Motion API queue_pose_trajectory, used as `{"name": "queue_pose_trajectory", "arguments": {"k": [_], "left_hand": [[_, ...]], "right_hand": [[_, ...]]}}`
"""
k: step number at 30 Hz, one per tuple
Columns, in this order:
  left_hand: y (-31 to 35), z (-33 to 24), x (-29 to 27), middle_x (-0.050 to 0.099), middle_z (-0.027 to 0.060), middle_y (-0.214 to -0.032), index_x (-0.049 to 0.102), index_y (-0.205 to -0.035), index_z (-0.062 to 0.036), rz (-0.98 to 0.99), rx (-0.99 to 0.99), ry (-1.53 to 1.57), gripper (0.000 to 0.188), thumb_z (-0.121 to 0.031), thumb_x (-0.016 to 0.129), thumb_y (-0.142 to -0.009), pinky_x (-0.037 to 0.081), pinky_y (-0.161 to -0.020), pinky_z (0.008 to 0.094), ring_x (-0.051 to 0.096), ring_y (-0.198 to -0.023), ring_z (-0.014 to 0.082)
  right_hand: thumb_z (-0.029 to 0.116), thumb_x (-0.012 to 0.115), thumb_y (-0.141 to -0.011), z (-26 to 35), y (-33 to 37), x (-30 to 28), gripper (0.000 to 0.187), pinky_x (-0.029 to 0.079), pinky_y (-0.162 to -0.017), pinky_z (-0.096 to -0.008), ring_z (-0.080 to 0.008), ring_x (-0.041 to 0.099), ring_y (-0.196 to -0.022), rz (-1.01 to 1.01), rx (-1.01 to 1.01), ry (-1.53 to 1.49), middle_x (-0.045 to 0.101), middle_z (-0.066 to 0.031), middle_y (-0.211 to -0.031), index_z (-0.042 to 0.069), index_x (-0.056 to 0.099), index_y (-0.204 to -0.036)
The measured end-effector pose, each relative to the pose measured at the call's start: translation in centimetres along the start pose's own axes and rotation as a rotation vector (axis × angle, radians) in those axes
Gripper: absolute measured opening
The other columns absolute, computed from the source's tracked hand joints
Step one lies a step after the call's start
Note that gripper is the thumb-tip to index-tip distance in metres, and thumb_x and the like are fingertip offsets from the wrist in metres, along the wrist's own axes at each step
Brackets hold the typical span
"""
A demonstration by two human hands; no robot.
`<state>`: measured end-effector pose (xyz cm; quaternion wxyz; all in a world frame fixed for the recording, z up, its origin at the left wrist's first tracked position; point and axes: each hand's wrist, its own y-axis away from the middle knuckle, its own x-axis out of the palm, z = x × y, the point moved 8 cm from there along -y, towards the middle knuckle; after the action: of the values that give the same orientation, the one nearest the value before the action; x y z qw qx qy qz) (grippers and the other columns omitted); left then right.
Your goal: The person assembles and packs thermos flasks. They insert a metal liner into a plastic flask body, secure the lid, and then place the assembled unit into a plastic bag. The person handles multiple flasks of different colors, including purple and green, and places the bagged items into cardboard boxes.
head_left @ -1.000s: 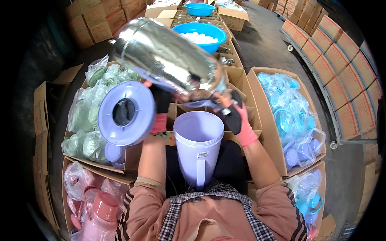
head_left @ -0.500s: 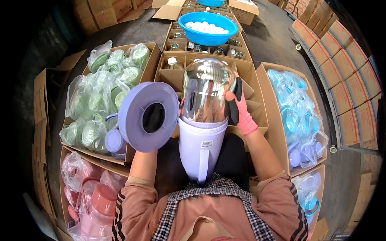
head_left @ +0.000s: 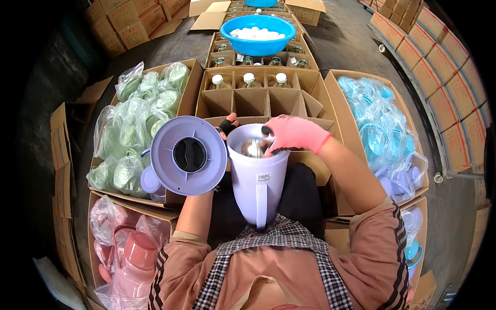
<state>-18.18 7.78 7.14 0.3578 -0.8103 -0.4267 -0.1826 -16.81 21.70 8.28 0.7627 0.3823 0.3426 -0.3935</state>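
Note:
A lavender flask shell [head_left: 257, 178] with a handle stands between my thighs, its wide mouth facing up. Deep in that mouth shows the rounded end of a silvered glass liner [head_left: 253, 148]. My right hand [head_left: 294, 135], in a pink glove with dark fingertips, reaches over the shell's rim with its fingers closed on the liner. A round lavender flask base [head_left: 164, 168] with a black centre is tilted at the shell's left. My left hand [head_left: 227, 125] appears to grip it from behind; only some fingers show beside the shell's rim, and the disc hides the rest.
Ahead is a divided carton [head_left: 251, 102] with several white-capped glass bottles; a blue basin [head_left: 258, 46] of white caps sits beyond. Bagged green flask parts [head_left: 124, 129] fill the left carton, pink ones [head_left: 139, 263] the near left. Blue parts [head_left: 380, 129] lie at right.
The glass liner has gone down into the shell. My right hand has moved from the liner's side to over the mouth. The flask base has shifted slightly, and my left fingers came off the liner.

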Motion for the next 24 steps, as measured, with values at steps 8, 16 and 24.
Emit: {"name": "queue_pose_trajectory", "arguments": {"k": [8, 16, 24], "left_hand": [[-0.6, -2.0, -6.5, 0.052, 0.0143, -0.106, 0.045, -0.109, 0.0, -0.442, 0.169, -0.195, 0.03, -0.017, 0.044, -0.085, 0.038, -0.088, 0.0367, 0.053, -0.095, 0.0251], [-3.5, 0.5, -0.4, 0.017, 0.0129, -0.138, 0.014, -0.133, -0.001, 0.277, -0.048, -0.718, 0.093, -0.052, 0.059, -0.07, 0.015, -0.102, 0.0354, 0.017, -0.127, 0.0243], [1.2, 1.3, -1.2, 0.025, 0.0209, -0.131, 0.03, -0.124, 0.0014, 0.26, 0.022, -0.976, 0.067, -0.036, 0.058, -0.075, 0.021, -0.099, 0.0406, 0.026, -0.122, 0.0322]], "right_hand": [[0.044, 0.045, -0.084, -2.3, 1.1, -1.9, 0.052, 0.04, -0.079, -0.0227, -0.0095, 0.051, -0.085, -0.432, -0.139, -1.368, 0.055, -0.0044, -0.091, 0.001, 0.048, -0.113], [0.046, 0.044, -0.084, -10.3, -2.5, -0.3, 0.05, 0.042, -0.077, -0.0258, -0.0135, 0.055, -0.083, -0.691, -0.273, -1.511, 0.059, -0.0077, -0.089, 0.0, 0.058, -0.097], [0.029, 0.04, -0.087, -7.4, 1.0, 3.1, 0.038, 0.031, -0.092, -0.0297, -0.02, 0.046, -0.103, -0.747, -0.414, -1.063, 0.052, -0.0128, -0.108, -0.004, 0.053, -0.102]]}}
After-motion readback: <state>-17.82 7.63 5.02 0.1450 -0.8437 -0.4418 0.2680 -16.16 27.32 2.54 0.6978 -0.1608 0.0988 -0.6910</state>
